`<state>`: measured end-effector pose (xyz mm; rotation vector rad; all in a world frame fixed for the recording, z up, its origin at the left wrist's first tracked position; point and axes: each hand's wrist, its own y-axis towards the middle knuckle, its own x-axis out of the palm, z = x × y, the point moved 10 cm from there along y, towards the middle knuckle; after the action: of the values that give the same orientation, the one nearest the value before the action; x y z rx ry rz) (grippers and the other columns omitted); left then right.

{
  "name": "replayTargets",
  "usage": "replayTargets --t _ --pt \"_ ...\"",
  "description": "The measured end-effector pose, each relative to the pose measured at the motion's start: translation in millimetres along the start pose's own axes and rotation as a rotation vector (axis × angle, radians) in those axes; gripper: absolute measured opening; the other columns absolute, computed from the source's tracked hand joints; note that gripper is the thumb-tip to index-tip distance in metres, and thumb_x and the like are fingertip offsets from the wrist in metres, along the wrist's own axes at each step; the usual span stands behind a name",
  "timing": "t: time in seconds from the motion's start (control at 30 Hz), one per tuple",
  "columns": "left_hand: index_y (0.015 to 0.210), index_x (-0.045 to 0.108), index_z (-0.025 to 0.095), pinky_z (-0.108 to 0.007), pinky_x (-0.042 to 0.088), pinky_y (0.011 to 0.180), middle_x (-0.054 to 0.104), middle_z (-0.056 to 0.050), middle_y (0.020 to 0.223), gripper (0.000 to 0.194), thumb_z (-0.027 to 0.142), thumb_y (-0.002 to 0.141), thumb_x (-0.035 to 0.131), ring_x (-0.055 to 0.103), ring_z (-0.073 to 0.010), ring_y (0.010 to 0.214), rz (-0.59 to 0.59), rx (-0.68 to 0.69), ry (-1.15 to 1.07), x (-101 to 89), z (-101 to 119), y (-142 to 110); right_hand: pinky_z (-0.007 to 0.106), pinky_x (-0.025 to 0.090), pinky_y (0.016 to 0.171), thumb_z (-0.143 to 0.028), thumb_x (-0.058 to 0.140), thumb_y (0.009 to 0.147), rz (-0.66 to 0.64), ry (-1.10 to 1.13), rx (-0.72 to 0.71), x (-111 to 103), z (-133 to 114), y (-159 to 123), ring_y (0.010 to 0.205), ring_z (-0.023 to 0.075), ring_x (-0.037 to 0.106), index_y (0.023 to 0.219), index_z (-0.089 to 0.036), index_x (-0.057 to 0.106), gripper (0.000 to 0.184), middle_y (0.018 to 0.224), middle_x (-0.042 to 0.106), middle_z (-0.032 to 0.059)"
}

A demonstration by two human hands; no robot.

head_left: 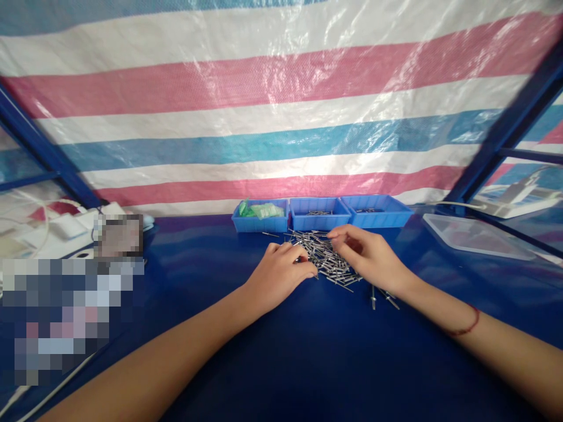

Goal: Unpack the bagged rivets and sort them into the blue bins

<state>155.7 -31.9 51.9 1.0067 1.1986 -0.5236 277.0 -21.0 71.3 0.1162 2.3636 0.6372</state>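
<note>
A loose pile of silver pop rivets (332,264) lies on the blue tabletop (281,363). At its left edge is my left hand (281,269), its fingers curled and the thumb bent in towards them; what lies between them is mostly hidden. My right hand (369,255) hovers over the right side of the pile, thumb and forefinger pinched together near its top. Rivets behind the fingertips make it hard to see what is pinched. A few separate rivets (373,300) lie below my right wrist.
Behind the pile stand three blue bins in a row: a left bin (259,225) with green and clear plastic bags, a middle bin (319,223) and a right bin (380,220), both with some rivets. A clear plastic lid (477,237) lies at right. White cables (57,387) run at left.
</note>
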Motion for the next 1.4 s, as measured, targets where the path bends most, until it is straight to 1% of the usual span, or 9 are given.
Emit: replayTargets --t 0.1,0.2,0.3,0.4,0.57,0.7,0.9,1.13,1.4 --pt "0.091 0.065 0.024 -0.032 0.029 0.076 0.061 -0.001 0.094 0.016 0.026 0.092 0.049 0.051 -0.0166 0.087 0.04 0.054 0.054 -1.6 6 -1 0.024 0.041 0.052 -0.027 0.049 0.087 -0.109 -0.043 -0.104 17 -25 -10 0.055 0.0115 0.053 0.09 -0.017 0.062 0.017 0.074 0.065 0.002" --pt "0.091 0.061 0.019 -0.031 0.031 0.075 0.061 -0.001 0.091 0.018 0.023 0.095 0.043 0.052 -0.0156 0.083 0.092 0.065 0.017 -7.6 10 -2 0.024 0.042 0.057 -0.018 0.046 0.087 -0.178 -0.086 -0.21 24 -42 -15 0.061 0.0116 0.056 0.085 -0.018 0.061 0.016 0.079 0.065 0.0024" --pt "0.091 0.056 0.017 -0.031 0.034 0.076 0.06 -0.002 0.092 0.018 0.02 0.096 0.039 0.053 -0.0154 0.083 0.168 0.029 -0.081 -17.6 11 -4 0.024 0.042 0.06 -0.012 0.047 0.085 -0.256 -0.089 -0.265 31 -48 -18 0.064 0.0114 0.054 0.088 -0.018 0.06 0.014 0.081 0.061 0.0024" --pt "0.09 0.054 0.017 -0.031 0.037 0.079 0.059 -0.003 0.092 0.016 0.018 0.095 0.038 0.054 -0.0158 0.087 0.218 0.002 -0.198 -24.9 13 -5 0.025 0.041 0.06 -0.016 0.051 0.084 -0.296 -0.104 -0.306 36 -51 -21 0.063 0.0118 0.05 0.085 -0.017 0.058 0.007 0.077 0.055 0.002" --pt "0.089 0.052 0.018 -0.028 0.043 0.081 0.055 -0.004 0.093 0.011 0.017 0.093 0.042 0.054 -0.0143 0.087 0.302 -0.065 -0.517 -33.3 13 -9 0.023 0.037 0.056 -0.023 0.05 0.09 -0.265 -0.054 -0.315 37 -58 -25 0.06 0.0108 0.046 0.076 -0.017 0.057 0.017 0.068 0.049 -0.0003" --pt "0.088 0.051 0.018 -0.026 0.045 0.076 0.053 -0.003 0.089 0.006 0.017 0.091 0.046 0.053 -0.0127 0.081 0.367 -0.137 -0.649 -38.2 8 -12 0.023 0.038 0.056 -0.019 0.05 0.089 -0.257 0.013 -0.342 33 -66 -27 0.061 0.0103 0.047 0.078 -0.017 0.059 0.014 0.07 0.052 0.0005" --pt "0.085 0.051 0.019 -0.024 0.045 0.069 0.055 -0.001 0.085 0.004 0.021 0.087 0.054 0.053 -0.0125 0.076 0.351 -0.177 -0.714 -34.7 4 -11 0.023 0.039 0.058 -0.01 0.051 0.083 -0.249 0.016 -0.377 32 -70 -27 0.064 0.0109 0.05 0.074 -0.016 0.057 0.012 0.071 0.053 0.0011" --pt "0.081 0.052 0.019 -0.024 0.043 0.067 0.056 0.0 0.081 0.005 0.019 0.086 0.054 0.053 -0.0118 0.074 0.39 -0.217 -0.736 -36.0 -2 -12 0.023 0.04 0.059 -0.015 0.05 0.087 -0.23 0.038 -0.33 31 -66 -25 0.064 0.0111 0.05 0.085 -0.016 0.062 0.012 0.074 0.056 0.0026" --pt "0.083 0.056 0.018 -0.024 0.043 0.065 0.059 0.0 0.077 0.003 0.021 0.085 0.056 0.054 -0.0114 0.069 0.412 -0.233 -0.729 -38.4 -4 -13 0.022 0.039 0.056 -0.017 0.051 0.088 -0.209 0.067 -0.329 29 -69 -24 0.06 0.0095 0.048 0.079 -0.017 0.061 0.013 0.071 0.056 0.0007"
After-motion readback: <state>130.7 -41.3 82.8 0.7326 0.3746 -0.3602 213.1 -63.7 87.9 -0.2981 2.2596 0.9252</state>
